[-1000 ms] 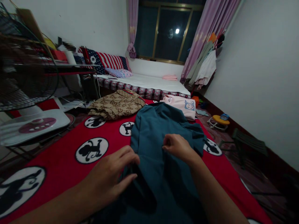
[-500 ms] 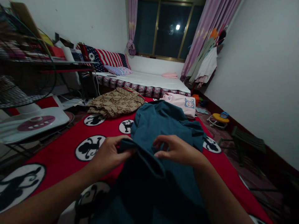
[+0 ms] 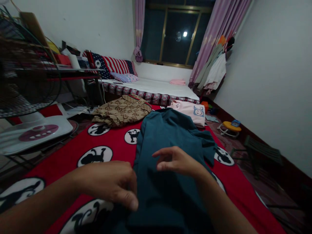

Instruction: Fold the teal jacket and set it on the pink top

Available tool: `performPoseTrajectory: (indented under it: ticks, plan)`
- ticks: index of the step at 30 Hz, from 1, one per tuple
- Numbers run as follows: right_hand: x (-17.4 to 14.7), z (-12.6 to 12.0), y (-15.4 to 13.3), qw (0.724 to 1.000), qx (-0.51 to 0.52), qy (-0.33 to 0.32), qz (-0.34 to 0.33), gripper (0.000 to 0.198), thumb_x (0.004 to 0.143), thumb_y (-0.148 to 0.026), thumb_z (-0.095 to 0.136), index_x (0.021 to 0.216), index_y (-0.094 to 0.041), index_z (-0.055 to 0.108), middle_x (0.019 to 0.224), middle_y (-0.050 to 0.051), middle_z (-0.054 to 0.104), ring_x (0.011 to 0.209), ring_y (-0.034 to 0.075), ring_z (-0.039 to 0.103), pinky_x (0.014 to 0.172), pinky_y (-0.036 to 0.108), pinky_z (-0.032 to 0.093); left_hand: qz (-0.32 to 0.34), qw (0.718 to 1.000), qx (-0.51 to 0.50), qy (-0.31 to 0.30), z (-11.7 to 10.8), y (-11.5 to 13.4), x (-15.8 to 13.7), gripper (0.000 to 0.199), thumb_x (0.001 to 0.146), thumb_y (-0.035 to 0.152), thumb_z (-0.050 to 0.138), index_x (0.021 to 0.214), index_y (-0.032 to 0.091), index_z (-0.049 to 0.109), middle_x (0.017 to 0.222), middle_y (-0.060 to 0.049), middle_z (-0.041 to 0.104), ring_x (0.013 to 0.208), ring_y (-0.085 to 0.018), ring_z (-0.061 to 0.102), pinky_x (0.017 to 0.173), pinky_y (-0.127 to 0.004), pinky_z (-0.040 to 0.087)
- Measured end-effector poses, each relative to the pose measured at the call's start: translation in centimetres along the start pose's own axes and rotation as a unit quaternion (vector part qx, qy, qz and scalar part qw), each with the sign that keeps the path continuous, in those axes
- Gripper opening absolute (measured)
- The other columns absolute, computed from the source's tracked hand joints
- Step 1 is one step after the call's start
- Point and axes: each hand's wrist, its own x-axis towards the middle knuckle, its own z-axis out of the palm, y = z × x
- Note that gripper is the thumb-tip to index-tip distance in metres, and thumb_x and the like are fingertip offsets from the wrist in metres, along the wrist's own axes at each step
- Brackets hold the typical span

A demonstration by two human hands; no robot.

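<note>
A dark teal short-sleeved shirt (image 3: 168, 136) lies lengthwise on a red blanket (image 3: 73, 159) with round white monkey patches. Its left edge runs straight, and one sleeve sticks out on the right. My left hand (image 3: 109, 182) is at the shirt's lower left edge, fingers bent downward and thumb apart, with no cloth visible in it. Over the middle of the shirt, my right hand (image 3: 176, 161) hovers with thumb and fingers apart, holding nothing and casting a shadow on the fabric. The shirt's near end is dark at the bottom of the view.
Brown patterned shorts (image 3: 124, 110) and a folded pink shirt (image 3: 188, 112) lie beyond the teal shirt. A fan (image 3: 36, 126) stands at the left beside a cluttered desk (image 3: 73, 69). A bed (image 3: 156, 85) is at the back; a yellow stool (image 3: 230, 126) is at the right.
My left hand has let go of the shirt's hem and turned palm down. The raised cloth now lies flatter. My right hand stays above the shirt, slightly lower.
</note>
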Motion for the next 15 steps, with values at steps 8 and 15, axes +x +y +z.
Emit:
performPoseTrajectory:
  ticks: [8, 15]
  plan:
    - [3.5, 3.3, 5.9, 0.934, -0.326, 0.147, -0.02, 0.066, 0.088, -0.05, 0.053, 0.146, -0.023, 0.038, 0.157, 0.009, 0.026, 0.146, 0.028, 0.016, 0.115, 0.057, 0.016, -0.048, 0.951, 0.21, 0.221, -1.8, -6.5, 11.3, 0.047, 0.092, 0.035, 0.043, 0.133, 0.016, 0.054, 0.142, -0.014, 0.049, 0.128, -0.025, 0.047, 0.107, -0.034, 0.035]
    - [3.4, 3.7, 5.8, 0.918, -0.38, 0.112, 0.014, 0.064, 0.094, -0.056, 0.036, 0.15, -0.026, 0.028, 0.159, 0.004, 0.015, 0.148, 0.025, 0.007, 0.117, 0.055, 0.01, -0.183, 0.904, 0.298, 0.245, -3.6, -13.3, 18.7, 0.071, 0.093, 0.055, 0.036, 0.149, 0.011, 0.031, 0.157, -0.022, 0.015, 0.146, -0.036, 0.005, 0.116, -0.053, 0.011]
